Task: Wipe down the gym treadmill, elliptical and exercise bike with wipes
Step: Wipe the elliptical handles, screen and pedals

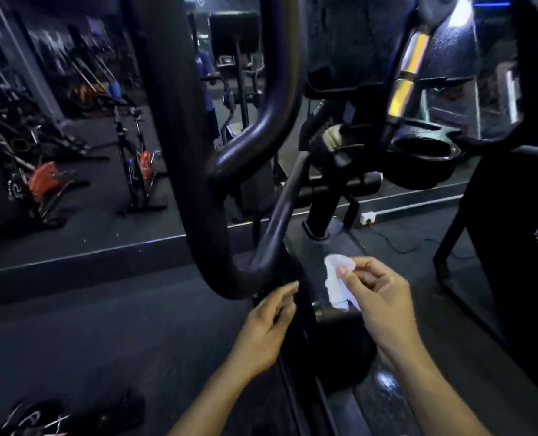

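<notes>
White wipe [338,286]: crumpled, pinched between the thumb and fingertips of the right hand [376,297], held in the air just above the dark base of the machine and near the bottom bend of the handlebar loop [217,269].
Long axis of wipe: ran roughly top to bottom of the view, upper end bunched at the fingertips, lower tail hanging down and slightly rightward behind the hand.
Right hand: fingers curled, gripping the wipe only at its upper part (the lower tail hung free).
Left hand [269,325]: fingers loosely curled and relaxed, nothing held, fingertips just beside the lower bend of the loop; whether they touched it could not be told.
Machine: black tubular frame, a cup holder [421,162] on the console side; probably the elliptical, judged from the tall loop bar.
Risk, grip: the light pinch could let the wipe slip to the floor once pressed against the tube.
Risk, coverage: a bunched wipe would likely meet the bar with little surface and leave streaks missed.
Risk, light: dim room (detail blurred) made missed patches hard to spot.
Background: spin bikes [140,171] with orange flywheels stood well apart at left.
</notes>
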